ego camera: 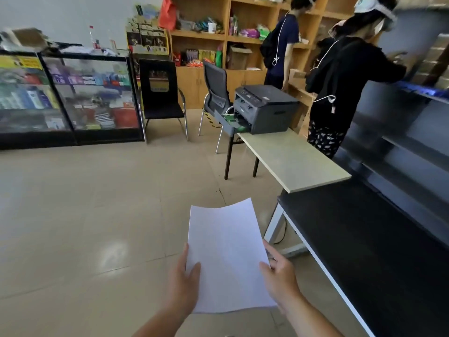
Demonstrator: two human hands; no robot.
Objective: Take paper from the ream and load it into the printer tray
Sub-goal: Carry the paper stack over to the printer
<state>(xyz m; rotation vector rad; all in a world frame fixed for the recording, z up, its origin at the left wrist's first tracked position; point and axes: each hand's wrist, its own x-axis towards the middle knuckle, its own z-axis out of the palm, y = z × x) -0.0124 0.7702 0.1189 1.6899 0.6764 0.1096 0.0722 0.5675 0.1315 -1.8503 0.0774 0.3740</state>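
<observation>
While both the left hand (182, 285) and right hand (280, 280) pinch a white paper sheaf (227, 259) over bare tile floor (85, 215), the grey printer (266, 107) sits far ahead on a pale table (294, 159), its open tray (234, 122) jutting toward a mesh chair (216, 93).

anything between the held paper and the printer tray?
Head view: only bare floor tiles and the pale table end separate the paper from the open printer tray. Nothing blocks.

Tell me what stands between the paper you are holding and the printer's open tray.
Nothing visible. The paper sits in both hands over bare floor; the printer is on the far table end, tray pulled out toward the open floor.
</observation>
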